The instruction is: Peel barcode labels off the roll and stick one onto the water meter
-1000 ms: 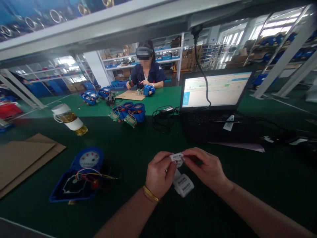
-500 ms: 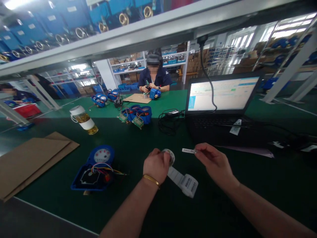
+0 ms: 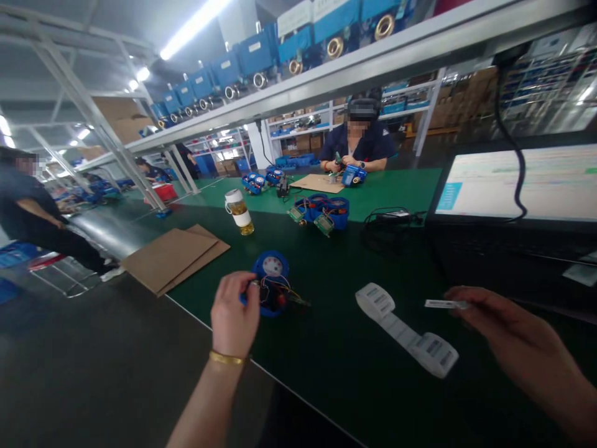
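Observation:
My left hand [image 3: 234,311], with a gold bracelet at the wrist, has its fingers and thumb closed at the left edge of a blue water meter [image 3: 272,266]. The meter has a round dial, an open housing and loose coloured wires; the hand hides part of it. A small white barcode label [image 3: 438,303] is pinched between the thumb and fingers of my right hand [image 3: 510,336], above the green table. Between my hands lies a strip of white labels [image 3: 398,330], rolled up at both ends and touched by neither hand.
Brown cardboard sheets [image 3: 172,258] and a glass tea bottle [image 3: 240,214] are to the left. More blue meters [image 3: 321,211] with circuit boards lie farther back. A laptop [image 3: 517,186] and cables stand right. Across the table a co-worker [image 3: 357,140] handles a meter. A shelf crosses above.
My left hand has let go of the label roll and moved left to the water meter. My right hand still holds the label. The view has swung left.

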Motion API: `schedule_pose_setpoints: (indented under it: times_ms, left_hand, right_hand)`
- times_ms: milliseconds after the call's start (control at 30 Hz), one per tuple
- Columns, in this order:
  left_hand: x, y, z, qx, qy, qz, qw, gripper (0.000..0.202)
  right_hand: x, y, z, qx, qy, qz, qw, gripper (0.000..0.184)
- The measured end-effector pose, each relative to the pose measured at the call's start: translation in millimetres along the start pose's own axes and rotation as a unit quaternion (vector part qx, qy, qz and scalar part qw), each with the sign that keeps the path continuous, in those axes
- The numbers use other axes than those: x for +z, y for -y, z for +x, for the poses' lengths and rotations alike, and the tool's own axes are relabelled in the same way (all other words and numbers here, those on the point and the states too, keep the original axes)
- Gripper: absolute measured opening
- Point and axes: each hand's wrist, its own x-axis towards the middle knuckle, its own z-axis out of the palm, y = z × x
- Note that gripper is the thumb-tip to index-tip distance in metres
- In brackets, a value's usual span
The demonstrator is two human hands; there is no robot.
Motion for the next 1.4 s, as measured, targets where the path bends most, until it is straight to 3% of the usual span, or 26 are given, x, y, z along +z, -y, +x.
schedule_pose_setpoints:
  times_ms: [33, 100, 133, 233, 333, 500, 600, 700, 833, 1033, 1400]
  left_hand:
    - [-10.5, 15.5, 9.6, -0.065, 0.002, 0.003, 0.998, 0.024]
    - [-20.7, 40.6, 29.3, -0.205, 0.116, -0.049, 0.971, 0.041]
    - [-20.9, 49.6, 38.1, -0.241, 0.177, -0.077, 0.951, 0.047]
    - [-10.5, 64.5, 57.2, -0.294, 0.312, -0.157, 0.890, 0.047]
    - [0.0, 69.1, 63.7, -0.329, 0.360, -0.217, 0.845, 0.045]
    - [2.9, 59.5, 46.2, -0.369, 0.377, -0.311, 0.791, 0.052]
    - [1.2, 40.4, 23.8, -0.425, 0.338, -0.391, 0.743, 0.055]
    - [-1.5, 17.7, 2.6, -0.481, 0.289, -0.464, 0.685, 0.053]
    - [-4.1, -5.8, -15.9, -0.504, 0.295, -0.491, 0.647, 0.047]
    - [-2.6, -19.7, -22.3, -0.505, 0.287, -0.503, 0.640, 0.043]
    - [0.0, -21.4, -21.1, -0.502, 0.283, -0.502, 0.645, 0.036]
  right_hand:
    - [3.3, 0.5, -1.8, 0.000, 0.003, 0.004, 1.000, 0.034]
    - [12.3, 6.3, -5.5, 0.013, 0.036, 0.013, 0.999, 0.038]
    - [17.6, 11.8, -7.6, 0.022, 0.060, 0.018, 0.998, 0.037]
    - [35.1, 35.5, -16.8, 0.034, 0.142, 0.029, 0.989, 0.028]
    - [51.6, 58.4, -31.4, 0.011, 0.193, 0.062, 0.979, 0.020]
    - [74.3, 75.0, -50.6, 0.026, 0.212, 0.125, 0.969, 0.016]
    - [89.2, 82.3, -51.8, 0.033, 0.206, 0.152, 0.966, 0.014]
    - [105.0, 95.5, -46.1, 0.009, 0.181, 0.168, 0.969, 0.011]
    - [121.7, 112.0, -35.6, -0.058, 0.149, 0.177, 0.971, 0.009]
    - [135.0, 115.3, -28.6, -0.064, 0.132, 0.158, 0.976, 0.011]
    - [144.2, 130.5, -21.9, -0.040, 0.090, 0.075, 0.992, 0.014]
